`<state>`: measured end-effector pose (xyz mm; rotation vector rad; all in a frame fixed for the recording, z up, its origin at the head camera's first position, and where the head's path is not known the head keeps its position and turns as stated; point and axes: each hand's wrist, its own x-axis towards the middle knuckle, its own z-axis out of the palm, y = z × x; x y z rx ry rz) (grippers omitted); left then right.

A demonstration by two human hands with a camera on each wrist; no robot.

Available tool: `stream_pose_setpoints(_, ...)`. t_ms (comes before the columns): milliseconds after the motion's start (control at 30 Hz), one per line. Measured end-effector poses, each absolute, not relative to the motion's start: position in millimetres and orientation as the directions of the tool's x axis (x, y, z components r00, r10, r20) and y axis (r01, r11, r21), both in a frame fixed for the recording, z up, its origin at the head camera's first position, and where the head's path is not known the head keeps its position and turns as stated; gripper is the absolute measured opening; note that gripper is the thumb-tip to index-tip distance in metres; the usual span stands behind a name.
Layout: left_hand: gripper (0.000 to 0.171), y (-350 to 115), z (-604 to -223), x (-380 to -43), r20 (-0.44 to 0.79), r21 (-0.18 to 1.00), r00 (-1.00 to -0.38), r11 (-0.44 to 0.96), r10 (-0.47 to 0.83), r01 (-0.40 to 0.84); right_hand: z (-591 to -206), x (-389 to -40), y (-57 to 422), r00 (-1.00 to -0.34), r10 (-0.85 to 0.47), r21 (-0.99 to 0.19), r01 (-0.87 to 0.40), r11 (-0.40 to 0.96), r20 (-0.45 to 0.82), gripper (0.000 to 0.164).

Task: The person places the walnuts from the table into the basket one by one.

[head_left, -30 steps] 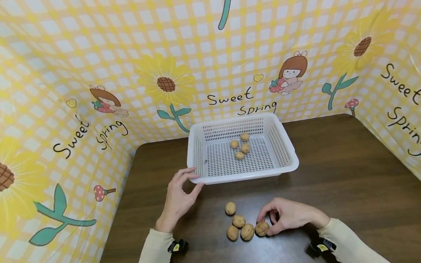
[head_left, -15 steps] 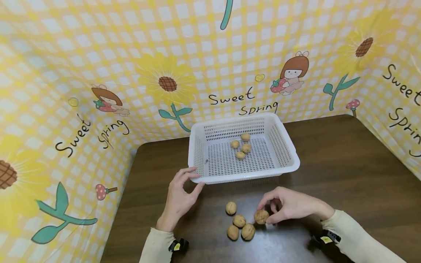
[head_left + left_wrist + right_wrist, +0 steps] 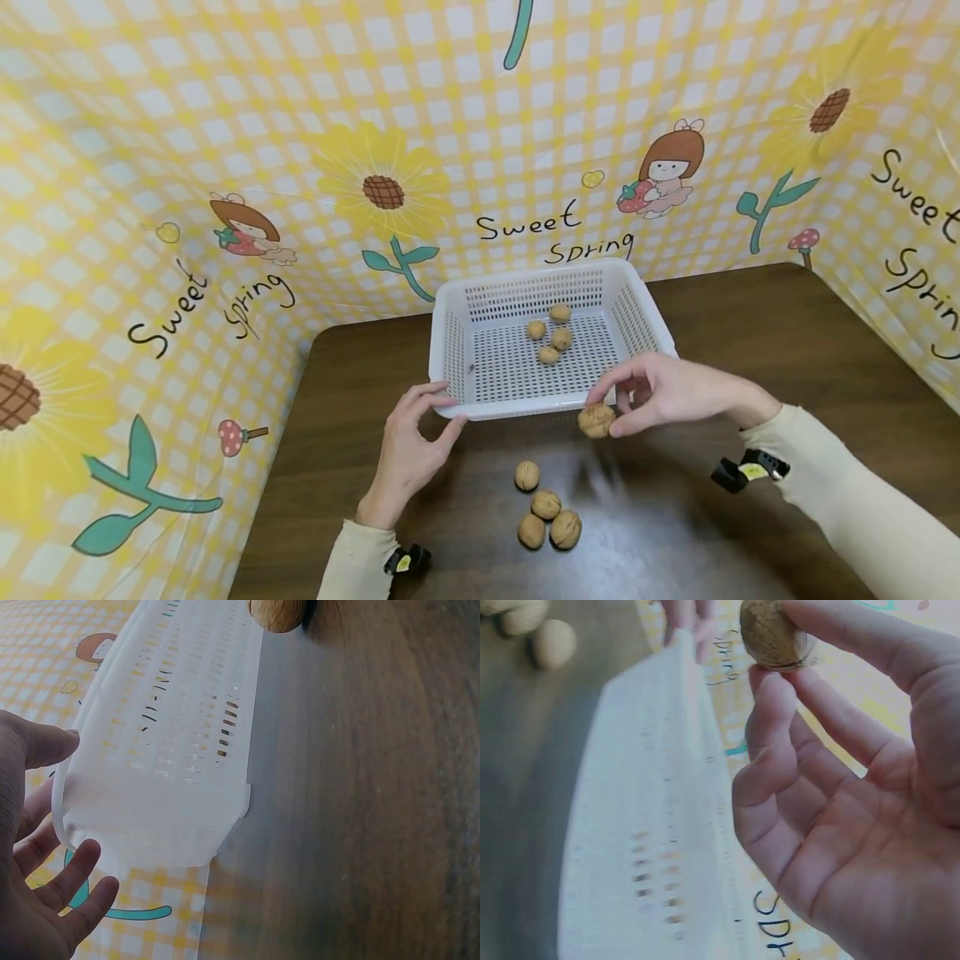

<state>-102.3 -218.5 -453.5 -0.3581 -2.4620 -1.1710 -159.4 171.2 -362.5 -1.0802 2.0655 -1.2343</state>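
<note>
My right hand (image 3: pixel 667 392) pinches a walnut (image 3: pixel 596 421) between thumb and fingertips, raised above the table at the basket's front rim. The right wrist view shows the same walnut (image 3: pixel 772 634) at the fingertips, the other fingers curled beneath. A white perforated plastic basket (image 3: pixel 517 408) stands at the back of the table with several walnuts (image 3: pixel 561 338) on its floor. My left hand (image 3: pixel 412 450) grips the basket's front left corner, thumb and fingers either side of the rim; this hand (image 3: pixel 37 832) shows close up in the left wrist view.
Several loose walnuts (image 3: pixel 546 505) lie in a small group on the dark wooden table (image 3: pixel 360 358), in front of the basket. A yellow checked cloth (image 3: pixel 480 150) with printed flowers surrounds the table's back and sides.
The right hand has picked a walnut up from the group on the table and carried it forward to the basket's front rim. The left hand has stayed at the corner.
</note>
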Motion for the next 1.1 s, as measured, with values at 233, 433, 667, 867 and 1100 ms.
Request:
stream_pose_setpoints(233,0.020,-219,-451,-103,0.451,0.683,-0.890,0.618,0.064,0.390,-327,-186,170,-0.603,-0.796,-0.895,-0.379,0.236,0.046,0.034)
stream_pose_setpoints(433,0.020,-221,-451,-103,0.454,0.680,-0.889,0.621,0.062,0.391,-306,-216,160,-0.717,-0.697,-0.880,-0.340,0.332,0.013,0.038)
stream_pose_setpoints(667,0.019,-221,-452,-102,0.448,0.683,-0.892,0.622,0.057,0.383,-302,-248,141,-0.828,-0.560,-0.891,-0.241,0.385,-0.018,0.043)
stream_pose_setpoints(867,0.021,-219,-452,-102,0.438,0.689,-0.897,0.621,0.055,0.374,-315,-276,130,-0.879,-0.474,-0.877,-0.189,0.441,-0.049,0.046)
stream_pose_setpoints(1100,0.022,-218,-453,-102,0.457,0.676,-0.887,0.623,0.065,0.394,-355,-301,119,-0.894,-0.441,-0.819,-0.194,0.540,-0.079,0.047)
